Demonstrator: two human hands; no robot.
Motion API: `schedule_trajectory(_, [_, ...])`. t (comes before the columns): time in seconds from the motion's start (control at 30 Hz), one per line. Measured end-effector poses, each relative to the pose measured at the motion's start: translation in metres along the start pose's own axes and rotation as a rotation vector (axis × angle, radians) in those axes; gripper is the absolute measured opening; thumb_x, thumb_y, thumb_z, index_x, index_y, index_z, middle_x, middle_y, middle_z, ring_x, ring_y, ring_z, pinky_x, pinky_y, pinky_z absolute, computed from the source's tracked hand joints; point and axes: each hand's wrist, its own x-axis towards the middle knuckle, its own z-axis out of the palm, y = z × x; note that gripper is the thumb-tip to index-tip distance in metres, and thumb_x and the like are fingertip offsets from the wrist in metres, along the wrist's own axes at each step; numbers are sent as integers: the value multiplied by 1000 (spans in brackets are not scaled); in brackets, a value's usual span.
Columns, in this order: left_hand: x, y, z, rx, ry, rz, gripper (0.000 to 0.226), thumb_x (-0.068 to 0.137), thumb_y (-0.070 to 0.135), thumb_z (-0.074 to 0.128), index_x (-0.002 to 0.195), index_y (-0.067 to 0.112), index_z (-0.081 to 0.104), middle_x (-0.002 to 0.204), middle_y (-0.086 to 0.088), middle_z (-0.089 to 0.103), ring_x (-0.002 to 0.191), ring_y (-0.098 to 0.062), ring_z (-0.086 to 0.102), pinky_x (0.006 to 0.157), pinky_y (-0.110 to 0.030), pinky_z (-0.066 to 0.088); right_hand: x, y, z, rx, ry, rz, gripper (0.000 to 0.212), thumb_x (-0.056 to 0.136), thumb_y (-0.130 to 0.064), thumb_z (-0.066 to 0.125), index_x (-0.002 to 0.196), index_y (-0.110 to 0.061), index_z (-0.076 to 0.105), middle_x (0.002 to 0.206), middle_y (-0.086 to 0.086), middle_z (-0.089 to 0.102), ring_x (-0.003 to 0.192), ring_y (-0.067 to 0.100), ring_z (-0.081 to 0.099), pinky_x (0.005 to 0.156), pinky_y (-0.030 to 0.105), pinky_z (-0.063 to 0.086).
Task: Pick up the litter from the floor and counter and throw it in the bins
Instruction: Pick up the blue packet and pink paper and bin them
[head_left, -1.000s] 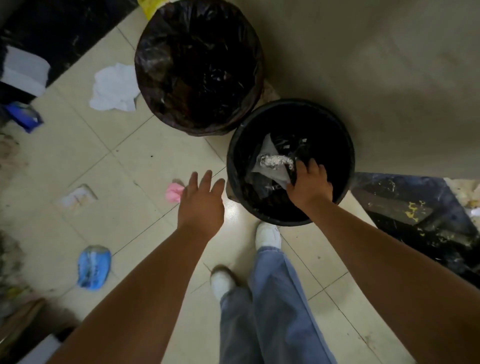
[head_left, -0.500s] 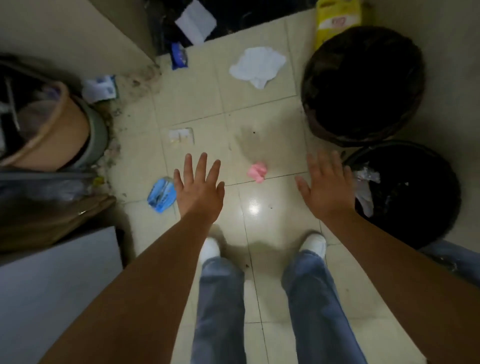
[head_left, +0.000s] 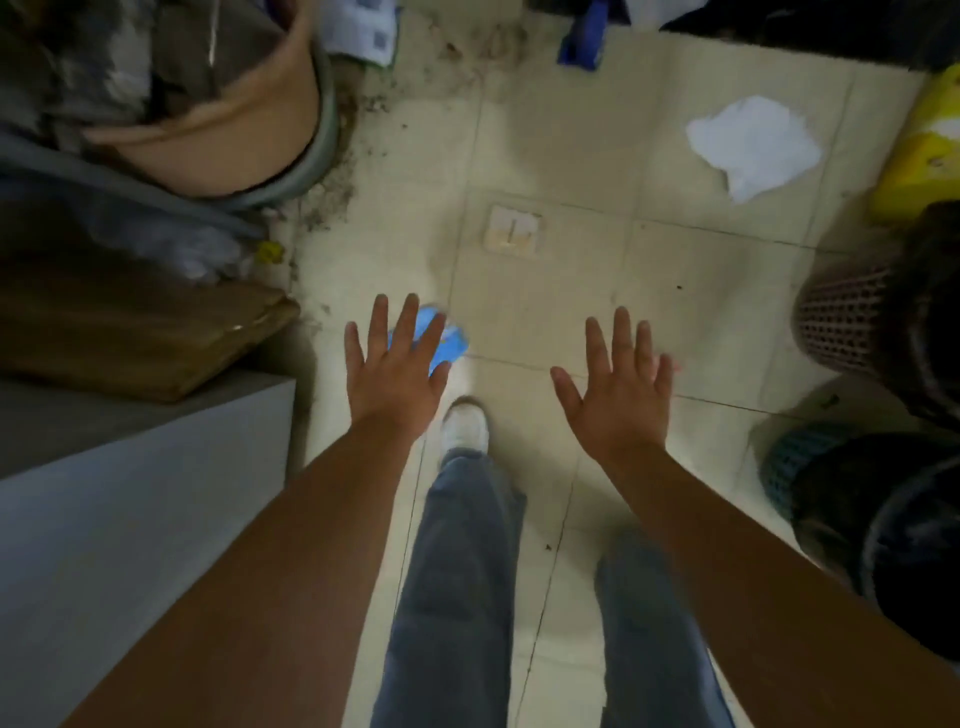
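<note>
Head cam looks straight down at the tiled floor, and both hands are empty with fingers spread wide, palms down. Left hand hovers right over the blue wrapper, which peeks out between and just past its fingers, so that's the obvious next grab imo. Its long axis seems to run diagonally, up-left to down-right, though it's blurry and half hidden. Right hand is well off to the side of it, so left is clearly nearer. A hint of pink shows at the right hand's outer edge; can't tell what it is.

More litter further ahead: a small beige scrap in the middle and a white tissue toward the upper right. Bins sit along the right edge, so anything picked up goes that way.
</note>
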Motion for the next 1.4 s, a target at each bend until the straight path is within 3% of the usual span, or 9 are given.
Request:
schedule_trajectory(0.1, [36,-54,51,-13,-109,-66,55,97,42,33,146,27,13,159,-2,6,145,-28,-1,117,-50,6,39,-54,45,-5,-55,-85,64,91,-53,23,143,-24,0,156,5,-6,143,26,-8,116,47,0])
schedule_trajectory(0.23, [54,-50,67,-39,-188,-77,60,95,39,39,146,18,14,157,-8,12,145,-28,4,116,-46,14,53,-55,56,-26,-44,-161,63,90,-52,21,143,-24,1,156,5,-5,143,26,-7,116,46,0])
schedule_trajectory(0.4, [103,-44,141,-120,-274,-174,54,89,25,57,134,9,32,136,-14,41,124,-30,39,95,-40,41,121,-53,123,-84,-105,-175,63,90,-52,20,143,-24,0,156,7,-4,143,26,-7,116,45,1])
schedule_trajectory(0.63, [150,-62,238,-421,-342,-473,58,90,8,56,140,11,26,134,-23,37,115,-40,50,94,-44,45,169,-28,218,-134,-160,-165,61,91,-49,20,143,-21,3,156,10,0,143,28,-3,116,47,5])
schedule_trajectory(0.83, [152,-54,248,-460,-184,-322,24,91,5,47,111,-2,58,114,-26,58,104,-37,55,85,-39,45,170,-25,248,17,-211,-95,59,94,-45,22,143,-20,3,156,10,-1,143,27,-5,116,45,4])
schedule_trajectory(1.07, [166,26,196,-438,-106,-108,20,90,11,47,95,0,64,101,-21,65,93,-34,59,72,-36,45,178,38,222,228,-59,267,56,93,-32,39,141,-10,18,152,19,17,138,36,18,109,50,25])
schedule_trajectory(1.17, [182,78,181,-486,-54,31,15,89,8,49,99,3,58,95,-17,66,86,-31,60,63,-29,36,185,81,216,226,-5,457,64,88,-27,51,140,-11,18,151,20,17,138,37,18,108,54,24])
schedule_trajectory(1.27, [194,122,177,-542,-15,158,27,87,4,50,114,5,51,92,-18,68,85,-34,63,65,-33,44,192,127,221,161,-1,621,72,84,-25,59,141,-20,16,154,16,7,141,37,5,112,59,9])
schedule_trajectory(1.4, [198,152,184,-511,3,259,41,86,3,52,127,5,48,95,-21,67,87,-36,63,74,-40,50,196,173,237,445,82,797,48,85,-13,53,131,-11,38,137,24,34,118,43,42,97,48,39])
